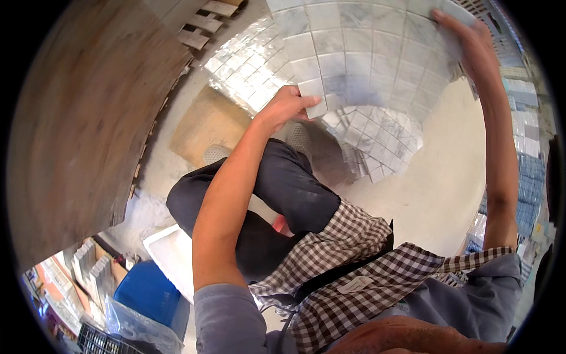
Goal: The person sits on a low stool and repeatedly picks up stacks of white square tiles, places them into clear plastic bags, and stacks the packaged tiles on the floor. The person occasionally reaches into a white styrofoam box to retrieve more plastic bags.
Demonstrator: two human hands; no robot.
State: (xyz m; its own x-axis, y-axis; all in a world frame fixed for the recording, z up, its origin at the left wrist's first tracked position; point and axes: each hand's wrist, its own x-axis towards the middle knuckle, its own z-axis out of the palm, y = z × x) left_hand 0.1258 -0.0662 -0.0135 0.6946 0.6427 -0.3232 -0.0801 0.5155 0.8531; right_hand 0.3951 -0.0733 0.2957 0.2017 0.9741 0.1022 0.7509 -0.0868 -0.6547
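Note:
A sheet of square marble mosaic tiles (359, 50), pale grey and white, is held up in front of me and bends slightly. My left hand (288, 109) is closed on its near left corner, thumb on the tile face. My right hand (471, 44) grips the far right edge, with its fingers partly behind the sheet. Beneath it, on the floor, lies a stack of similar mosaic sheets (383, 138), partly covered by the raised one. To the left of the raised sheet, more tile sheets (253, 65) lie under shiny clear plastic.
A brown cardboard piece (200, 127) lies on the floor by my shoes. A large wooden board (88, 118) stands at left, near a pallet (203, 23). A blue bin (150, 292) and a white box (171, 259) sit at lower left. Stacked tiles (527, 189) line the right side.

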